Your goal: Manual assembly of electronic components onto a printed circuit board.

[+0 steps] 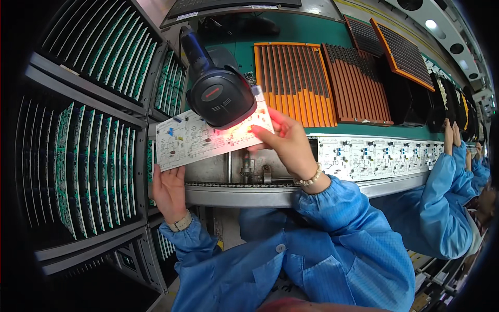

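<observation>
A white printed circuit board (189,140) with small blue and dark components is tilted under a black barcode scanner (221,99), whose red light falls on its right part. My right hand (286,143) grips the board's right end, thumb on top and fingers beneath. At the lower left corner, my left hand (169,192) supports the board from below, its palm turned up and its fingertips under the edge. The scanner's head hides part of the board's upper edge.
Racks of upright circuit boards (96,171) stand at my left. A conveyor rail (249,195) runs before me, carrying more white boards (371,156) on the right. Orange slotted trays (296,86) and brown ones (358,86) lie on the green bench. Co-workers in blue sleeves (442,182) work at the right.
</observation>
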Demonstrator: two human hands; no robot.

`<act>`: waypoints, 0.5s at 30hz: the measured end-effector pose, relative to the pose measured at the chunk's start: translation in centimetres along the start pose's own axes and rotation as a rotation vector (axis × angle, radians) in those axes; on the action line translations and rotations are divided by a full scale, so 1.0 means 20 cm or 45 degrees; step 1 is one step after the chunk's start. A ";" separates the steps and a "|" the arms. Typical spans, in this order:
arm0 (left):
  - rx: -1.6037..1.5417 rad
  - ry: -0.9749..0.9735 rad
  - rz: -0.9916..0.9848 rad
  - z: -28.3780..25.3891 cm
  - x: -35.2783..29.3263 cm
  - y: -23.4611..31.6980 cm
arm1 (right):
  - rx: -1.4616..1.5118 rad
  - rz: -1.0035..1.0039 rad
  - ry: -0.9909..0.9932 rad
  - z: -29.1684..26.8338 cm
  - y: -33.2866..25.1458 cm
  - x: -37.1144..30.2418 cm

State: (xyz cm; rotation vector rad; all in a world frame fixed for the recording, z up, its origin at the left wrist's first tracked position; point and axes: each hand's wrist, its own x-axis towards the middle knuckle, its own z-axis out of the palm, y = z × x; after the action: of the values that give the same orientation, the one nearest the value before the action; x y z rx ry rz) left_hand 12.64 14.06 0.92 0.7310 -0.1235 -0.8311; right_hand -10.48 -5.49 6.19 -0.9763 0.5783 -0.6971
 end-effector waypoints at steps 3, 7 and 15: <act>0.005 -0.072 -0.043 0.06 0.00 -0.02 | 0.078 -0.074 0.039 -0.03 -0.01 -0.03; 0.051 -0.065 -0.065 0.12 0.01 -0.05 | 0.020 -0.087 0.086 -0.07 -0.04 -0.05; 0.072 -0.116 -0.089 0.17 0.00 -0.07 | 0.009 -0.081 0.131 -0.11 -0.08 -0.07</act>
State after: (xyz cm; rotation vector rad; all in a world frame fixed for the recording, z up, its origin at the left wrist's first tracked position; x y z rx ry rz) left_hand 10.52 11.49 2.51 0.7540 -0.2048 -0.9307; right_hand -13.38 -6.14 6.74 -0.9598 0.6364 -0.8092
